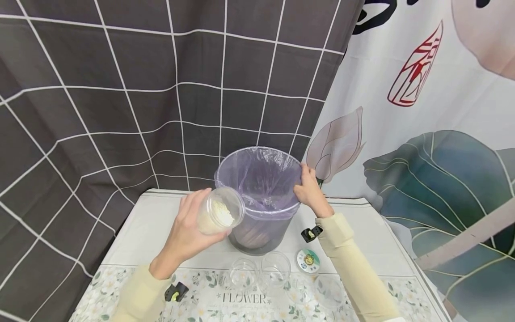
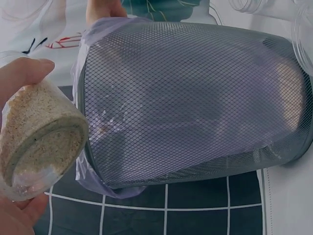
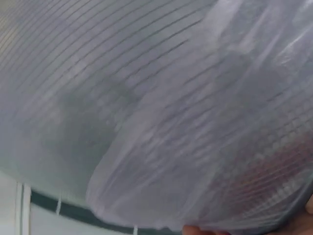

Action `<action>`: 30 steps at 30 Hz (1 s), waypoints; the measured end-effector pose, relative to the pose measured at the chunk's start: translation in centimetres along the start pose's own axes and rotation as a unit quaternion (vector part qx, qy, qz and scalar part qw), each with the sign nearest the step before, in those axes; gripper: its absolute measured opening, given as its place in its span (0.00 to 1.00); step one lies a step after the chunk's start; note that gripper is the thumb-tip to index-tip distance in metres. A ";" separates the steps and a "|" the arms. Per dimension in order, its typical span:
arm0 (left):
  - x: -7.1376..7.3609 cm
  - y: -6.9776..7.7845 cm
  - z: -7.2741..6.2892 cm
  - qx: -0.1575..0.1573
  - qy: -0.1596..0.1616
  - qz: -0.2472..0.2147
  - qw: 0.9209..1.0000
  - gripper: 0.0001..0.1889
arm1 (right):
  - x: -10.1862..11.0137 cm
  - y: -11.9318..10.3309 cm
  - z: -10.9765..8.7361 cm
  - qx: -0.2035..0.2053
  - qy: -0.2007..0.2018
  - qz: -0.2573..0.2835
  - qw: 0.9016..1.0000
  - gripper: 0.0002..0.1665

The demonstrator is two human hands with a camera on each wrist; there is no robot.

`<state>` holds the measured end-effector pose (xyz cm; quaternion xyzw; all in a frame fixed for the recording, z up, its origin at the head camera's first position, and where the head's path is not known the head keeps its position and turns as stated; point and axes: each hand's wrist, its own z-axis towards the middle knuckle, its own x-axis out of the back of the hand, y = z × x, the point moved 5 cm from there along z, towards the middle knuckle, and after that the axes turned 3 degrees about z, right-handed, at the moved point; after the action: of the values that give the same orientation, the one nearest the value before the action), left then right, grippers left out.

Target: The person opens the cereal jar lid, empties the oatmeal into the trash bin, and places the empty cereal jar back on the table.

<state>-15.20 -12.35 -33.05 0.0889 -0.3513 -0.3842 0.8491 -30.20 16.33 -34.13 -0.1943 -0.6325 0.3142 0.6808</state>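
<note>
My left hand [image 1: 183, 230] grips a clear plastic jar [image 1: 206, 219] partly filled with pale, grainy flakes. The jar is tilted, its open mouth turned toward the bin at the left of the rim. In the left wrist view, flakes show through the base of the jar [image 2: 44, 134]. A dark mesh trash bin [image 1: 257, 235] stands upright, lined with a thin purple bag [image 1: 257, 172] folded over its rim. On the far right side, my right hand [image 1: 310, 190] holds the bin's rim over the bag. Bag and mesh fill most of the right wrist view.
Two clear jars [image 1: 243, 273] stand on the table in front of the bin. Beside them lies a round green-and-white lid [image 1: 308, 261]. Clear discs [image 1: 327, 290] lie near my right sleeve. Behind the table [image 1: 141, 232] hangs a dark checked curtain [image 1: 201, 107].
</note>
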 end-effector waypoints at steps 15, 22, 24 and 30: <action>-0.1 0.8 1.7 -0.083 0.045 0.010 0.995 0.47 | 0.2 0.1 0.2 -0.009 -0.017 -0.003 1.000 0.46; 0.2 0.4 2.1 -0.030 0.019 -0.022 0.999 0.48 | 0.0 0.2 0.2 0.005 -0.007 -0.007 1.000 0.45; 0.4 0.4 2.3 -0.014 0.016 -0.026 0.999 0.49 | -0.1 0.2 0.2 0.006 -0.007 -0.006 1.000 0.45; 0.6 0.4 2.9 -0.007 0.014 -0.016 1.000 0.49 | -0.1 0.2 0.0 0.001 -0.007 0.004 1.000 0.46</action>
<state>-16.65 -12.13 -30.43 0.0943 -0.3353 -0.3993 0.8481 -30.20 16.39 -34.30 -0.1939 -0.6358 0.3194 0.6753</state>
